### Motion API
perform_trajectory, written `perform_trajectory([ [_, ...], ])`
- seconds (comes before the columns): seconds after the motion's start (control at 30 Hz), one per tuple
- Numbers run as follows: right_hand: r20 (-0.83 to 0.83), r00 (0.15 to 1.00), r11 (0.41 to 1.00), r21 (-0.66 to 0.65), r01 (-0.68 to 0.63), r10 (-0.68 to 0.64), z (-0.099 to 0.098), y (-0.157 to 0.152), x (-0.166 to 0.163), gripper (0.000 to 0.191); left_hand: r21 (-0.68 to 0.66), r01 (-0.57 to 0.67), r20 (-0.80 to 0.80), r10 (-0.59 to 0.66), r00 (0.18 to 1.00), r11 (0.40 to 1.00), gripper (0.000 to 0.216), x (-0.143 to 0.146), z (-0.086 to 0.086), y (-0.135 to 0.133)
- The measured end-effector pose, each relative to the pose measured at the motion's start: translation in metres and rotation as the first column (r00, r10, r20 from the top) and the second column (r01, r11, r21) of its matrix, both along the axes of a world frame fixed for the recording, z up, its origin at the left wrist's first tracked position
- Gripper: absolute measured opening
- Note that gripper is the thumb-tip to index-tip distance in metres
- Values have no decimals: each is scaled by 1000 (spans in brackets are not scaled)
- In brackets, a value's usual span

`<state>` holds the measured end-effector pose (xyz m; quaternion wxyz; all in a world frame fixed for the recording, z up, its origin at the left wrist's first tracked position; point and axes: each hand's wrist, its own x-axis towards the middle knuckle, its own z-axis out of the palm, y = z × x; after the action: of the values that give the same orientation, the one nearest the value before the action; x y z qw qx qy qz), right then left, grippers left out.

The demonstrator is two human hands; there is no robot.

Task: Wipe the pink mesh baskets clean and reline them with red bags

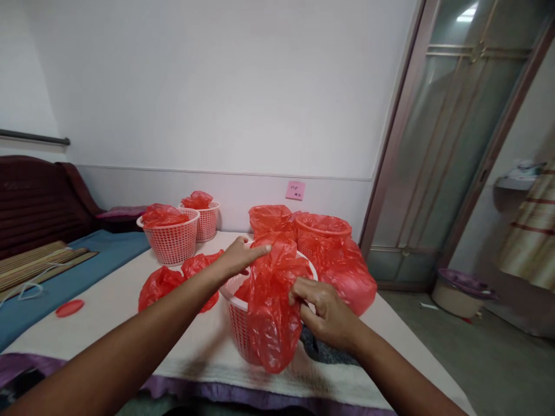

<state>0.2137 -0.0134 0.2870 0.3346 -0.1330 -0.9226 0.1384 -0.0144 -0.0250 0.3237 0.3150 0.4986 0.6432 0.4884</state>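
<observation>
- A pale wall (217,86) stands behind the bed (104,289), whose cream cover carries most of the things; a pink note (295,190) is stuck low on this wall.
- To the left are a dark red headboard (39,196), a blue mat (99,248) and a folded bamboo mat (43,260) on top of it.
- To the right, a framed glass door (437,156) rises beside a bucket (455,294) on the grey floor (416,341).
- The front basket (243,329), perforated plastic, stands on the bed between the two forearms, near its front edge.
- A red plastic bag (275,318) hangs over the near rim of this basket and down its outside.
- The right hand (323,306) has its fingers curled tight, its grip closed on the right edge of the bag.
- The left hand (243,257) is at the bag's upper left, thumb stretched out over the plastic; I cannot tell whether its grip has hold of anything.
- Behind and right of the front basket, more red plastic (349,283) bulges around a red-covered basket (323,225).
- Two pale baskets with red bags inside, one nearer (170,242) and one farther (207,223), stand at the back left.
- A flat red disc (69,308) lies near the blue mat.
</observation>
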Motion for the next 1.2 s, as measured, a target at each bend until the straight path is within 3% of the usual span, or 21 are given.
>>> perform_trajectory([
  [0.1, -3, 998, 993, 97, 66, -66, 15, 8, 6, 19, -49, -1, 2, 2, 1000, 999, 24, 3, 2, 13],
  [0.17, -94, 985, 971, 174, 162, -148, 29, 16, 15, 18, 0, -56, 36, 56, 998, 998, 22, -2, 8, 15],
  [0.27, -368, 887, 879, 273, 390, -279, 44, 33, 33, 17, 145, -204, 119, 187, 975, 968, 25, -17, 21, 7],
  [0.33, -498, 787, 811, 247, 531, -364, 45, 47, 44, 16, 213, -288, 177, 253, 951, 934, 24, -25, 22, -6],
  [0.4, -400, 788, 808, 169, 565, -468, 37, 62, 52, 14, 200, -309, 208, 268, 941, 930, 19, -29, 12, -23],
  [0.5, -88, 852, 850, 68, 523, -517, 14, 81, 56, 13, 35, -212, 200, 201, 959, 977, 10, -33, -15, -52],
  [0.6, -84, 837, 839, 24, 543, -540, -1, 87, 57, 12, -113, -96, 177, 115, 977, 989, 8, -41, -35, -77],
  [0.73, -140, 826, 834, 6, 552, -546, 4, 79, 54, 14, -205, 62, 111, -40, 993, 977, 8, -53, -34, -99],
  [0.87, -82, 855, 852, 76, 518, -512, 10, 67, 46, 22, -250, 123, 9, -125, 992, 960, 9, -57, -28, -103],
  [1.0, 123, 759, 764, 217, 608, -639, 9, 41, 35, 45, -305, 149, -37, -168, 985, 941, 4, -52, -37, -97],
  [1.03, 165, 751, 765, 238, 598, -639, 7, 32, 32, 50, -318, 155, -42, -177, 983, 935, 4, -50, -40, -96],
  [1.1, 228, 790, 819, 235, 523, -569, 2, 15, 26, 56, -335, 168, -47, -195, 980, 927, 6, -43, -50, -97],
  [1.2, 326, 834, 895, 194, 401, -445, -14, -3, 18, 47, -354, 193, -39, -221, 974, 915, 8, -28, -65, -104],
])
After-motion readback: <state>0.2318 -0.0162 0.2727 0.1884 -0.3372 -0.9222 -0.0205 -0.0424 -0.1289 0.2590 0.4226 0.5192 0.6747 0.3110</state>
